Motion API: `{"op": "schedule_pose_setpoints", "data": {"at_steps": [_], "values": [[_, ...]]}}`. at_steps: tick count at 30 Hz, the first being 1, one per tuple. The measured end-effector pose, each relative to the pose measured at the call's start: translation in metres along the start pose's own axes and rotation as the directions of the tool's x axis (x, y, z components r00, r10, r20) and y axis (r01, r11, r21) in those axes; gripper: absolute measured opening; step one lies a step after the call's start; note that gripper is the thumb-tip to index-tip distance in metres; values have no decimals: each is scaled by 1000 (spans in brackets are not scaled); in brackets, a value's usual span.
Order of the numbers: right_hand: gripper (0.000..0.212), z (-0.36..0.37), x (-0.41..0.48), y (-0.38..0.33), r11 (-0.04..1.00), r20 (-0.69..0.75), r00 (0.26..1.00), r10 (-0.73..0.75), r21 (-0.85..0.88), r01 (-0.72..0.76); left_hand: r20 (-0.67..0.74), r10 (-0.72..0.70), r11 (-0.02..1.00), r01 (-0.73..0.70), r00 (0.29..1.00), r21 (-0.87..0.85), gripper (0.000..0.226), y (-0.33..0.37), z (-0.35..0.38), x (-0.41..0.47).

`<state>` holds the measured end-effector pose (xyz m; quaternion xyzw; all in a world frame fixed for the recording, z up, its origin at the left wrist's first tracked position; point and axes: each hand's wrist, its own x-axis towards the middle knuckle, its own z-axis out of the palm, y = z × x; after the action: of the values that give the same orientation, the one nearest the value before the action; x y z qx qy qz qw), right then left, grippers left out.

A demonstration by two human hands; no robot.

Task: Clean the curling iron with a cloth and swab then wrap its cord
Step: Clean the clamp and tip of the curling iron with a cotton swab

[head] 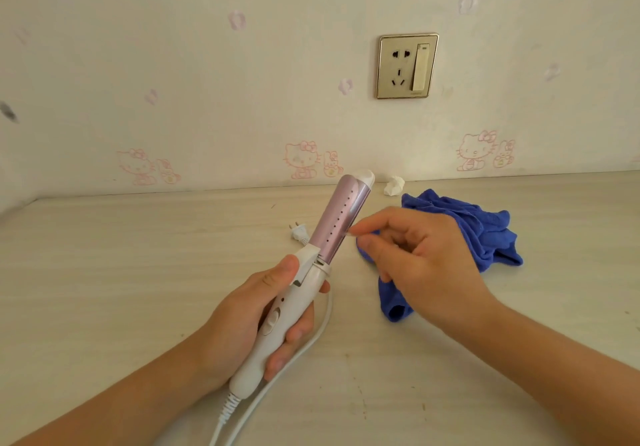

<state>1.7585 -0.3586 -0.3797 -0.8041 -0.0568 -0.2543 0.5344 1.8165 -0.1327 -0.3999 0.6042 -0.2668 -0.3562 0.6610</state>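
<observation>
A pale wood-grain table (pixel 138 272) meets cream cartoon-cat wallpaper (pixel 207 82) bearing a gold-framed socket (pixel 407 66).

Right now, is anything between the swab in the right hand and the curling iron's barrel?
Nothing visible. The right hand pinches the swab with its tip at the edge of the barrel. The left hand grips the handle lower down, and the blue cloth lies behind the right hand.

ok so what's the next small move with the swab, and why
Probably slide the swab along the pink barrel toward its tip: the right hand pinches it with its end low on the barrel, the left hand grips the handle, and the blue cloth lies aside.
</observation>
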Motion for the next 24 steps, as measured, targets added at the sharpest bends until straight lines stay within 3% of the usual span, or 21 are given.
{"op": "schedule_pose_setpoints", "data": {"at_steps": [4, 11, 18, 24], "values": [[24, -9, 9, 3, 1000, -118, 993, 15, 10, -14, 24, -14, 1000, 13, 1000, 3, 66, 2, 1, 0], [21, 13, -11, 2, 994, 115, 990, -82, -60, 89, 37, 6, 997, -3, 999, -83, 64, 1, -1, -3], [31, -13, 11, 3, 1000, -148, 989, -30, 3, 30, 111, -41, 993, 53, 993, -107, 69, 0, -6, 0], [27, 13, -10, 1, 989, 89, 989, -120, -72, 126, 138, -31, 977, 59, 990, -204, 69, -1, -13, -1]]}}
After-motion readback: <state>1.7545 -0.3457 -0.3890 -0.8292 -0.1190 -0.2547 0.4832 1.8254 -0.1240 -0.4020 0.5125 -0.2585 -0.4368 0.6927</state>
